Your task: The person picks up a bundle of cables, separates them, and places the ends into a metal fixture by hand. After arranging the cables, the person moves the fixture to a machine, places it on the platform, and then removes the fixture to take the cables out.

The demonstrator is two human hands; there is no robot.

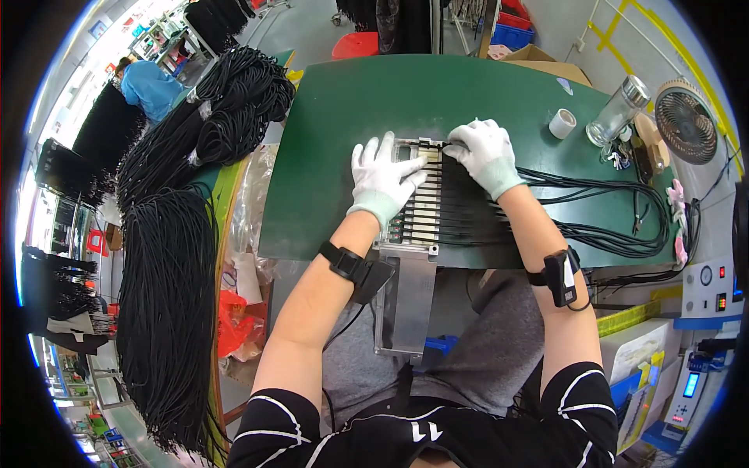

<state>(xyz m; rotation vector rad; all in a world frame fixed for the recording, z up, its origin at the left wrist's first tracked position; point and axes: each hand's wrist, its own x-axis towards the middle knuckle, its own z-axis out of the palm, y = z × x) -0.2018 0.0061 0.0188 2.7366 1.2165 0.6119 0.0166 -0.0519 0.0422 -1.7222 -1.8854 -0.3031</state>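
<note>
A metal fixture (pixel 425 248) with a row of pale slots lies at the front middle of the green table, overhanging its near edge. Black cables (pixel 593 181) lie side by side across it, their ends in the slots, and loop away to the right. My left hand (pixel 380 181), in a white glove, rests on the fixture's left side with fingers spread. At the far end of the row my gloved right hand (pixel 485 154) pinches a black cable (pixel 447 146) near its end. Its fingertips partly hide that end.
The green table (pixel 359 90) bears a white roll (pixel 562 123), a glass bottle (pixel 616 113) and a small fan (pixel 686 121) at the right. Big bundles of black cable (pixel 168 312) hang at the left. A person in blue (pixel 154 87) is far off.
</note>
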